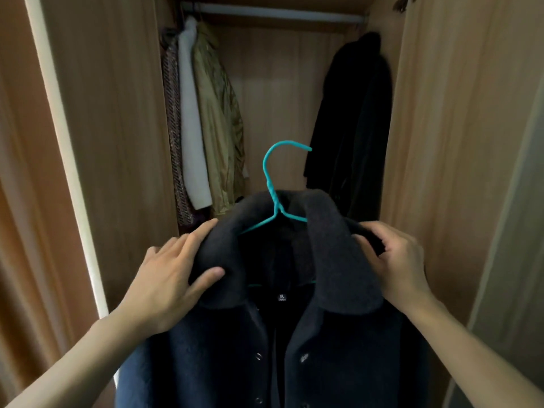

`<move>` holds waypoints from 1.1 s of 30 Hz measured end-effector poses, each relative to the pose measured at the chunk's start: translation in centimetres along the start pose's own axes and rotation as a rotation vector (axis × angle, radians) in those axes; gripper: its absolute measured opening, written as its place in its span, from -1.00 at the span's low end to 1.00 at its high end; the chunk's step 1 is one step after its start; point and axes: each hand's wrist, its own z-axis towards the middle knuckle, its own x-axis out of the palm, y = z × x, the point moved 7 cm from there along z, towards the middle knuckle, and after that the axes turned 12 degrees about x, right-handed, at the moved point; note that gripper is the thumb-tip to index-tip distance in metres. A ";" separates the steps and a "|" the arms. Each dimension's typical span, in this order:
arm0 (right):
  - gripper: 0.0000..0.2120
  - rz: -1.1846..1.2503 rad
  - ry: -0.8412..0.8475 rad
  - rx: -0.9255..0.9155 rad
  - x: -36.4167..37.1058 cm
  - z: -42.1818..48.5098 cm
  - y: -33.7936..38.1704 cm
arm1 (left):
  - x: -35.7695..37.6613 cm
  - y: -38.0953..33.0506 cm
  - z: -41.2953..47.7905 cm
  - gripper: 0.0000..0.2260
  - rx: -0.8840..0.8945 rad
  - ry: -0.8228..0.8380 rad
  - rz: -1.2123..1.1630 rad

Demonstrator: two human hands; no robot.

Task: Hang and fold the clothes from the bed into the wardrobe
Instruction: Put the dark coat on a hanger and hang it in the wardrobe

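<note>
Fleece, thick and nubbly, fills the lower half of your view. A dark navy jacket [323, 363] sits on a thin teal wire hanger [273, 184], held up in front of the open wardrobe [117, 113].

Your left hand [173, 275] grips the shoulder on your left. Its fingers drape over the top of the fabric and the thumb presses in under the collar edge, pinching the pile between them. Your right hand [400, 260] clamps the opposite shoulder, with fingers curled round the fold just beside the collar.

The collar [338, 260] is broad, rounded at its tips, and of a greyer, coarser pile than the body. Inside the neck sits a small black label [282, 297] printed XL in white. Round, dull snaps [258, 356] run down the open front.

The hanger's curved hook rises clear above the collar, its twisted neck showing. It stands well below the rail [273, 14], a pale straight tube across the top of the wardrobe, and is not on it.

The wardrobe's panels are light wood-grain laminate. At the rail's left end hang a dark patterned woven garment [173, 128], a soft white garment [191, 128] and a crinkled, shiny olive-gold coat [220, 128]. At the right end hangs a long black coat [353, 128], matte and nearly featureless in shadow.
</note>
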 end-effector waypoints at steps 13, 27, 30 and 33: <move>-0.83 -0.025 0.154 0.039 3.2 0.2 3.3 | -1.8 2.6 -2.3 -0.51 -0.039 -0.103 -0.059; -0.82 0.129 0.228 -0.075 9.2 5.9 -1.9 | 2.3 2.0 3.7 -0.55 -0.039 -0.108 -0.092; -0.71 0.170 0.192 -0.095 10.4 8.8 -4.7 | 3.4 2.1 7.2 -0.55 -0.049 -0.103 -0.027; -0.72 0.226 0.145 -0.132 11.2 12.6 -6.6 | 3.8 2.7 10.8 -0.55 -0.054 -0.120 0.066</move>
